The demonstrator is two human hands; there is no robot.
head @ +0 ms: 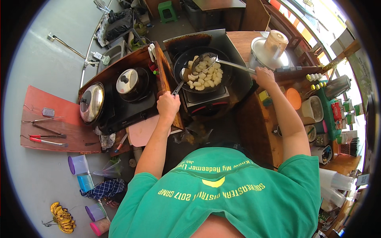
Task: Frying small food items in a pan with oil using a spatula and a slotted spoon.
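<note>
My left hand [168, 104] grips the handle of a metal turner [182, 78], whose blade dips into the left side of a dark wok [180, 61]. The handle of a wire-mesh skimmer [235, 64] is in my right hand [264, 78], and its round mesh head lies over the food in the wok. Many pale, lumpy food pieces [207, 80] fill the middle of the wok; some show in or through the mesh. Beneath the wok stands a gas stove [207, 101]. A dark-stained metal splash guard [238, 47] surrounds its far and right sides.
Left of a wooden partition [165, 71], two lidded pots [127, 81] sit on a black stove [131, 114]. A lidded steel pot [257, 49] stands right of the guard. Containers and an orange lid [293, 98] crowd the right counter. A plastic bag [193, 134] lies below the stove.
</note>
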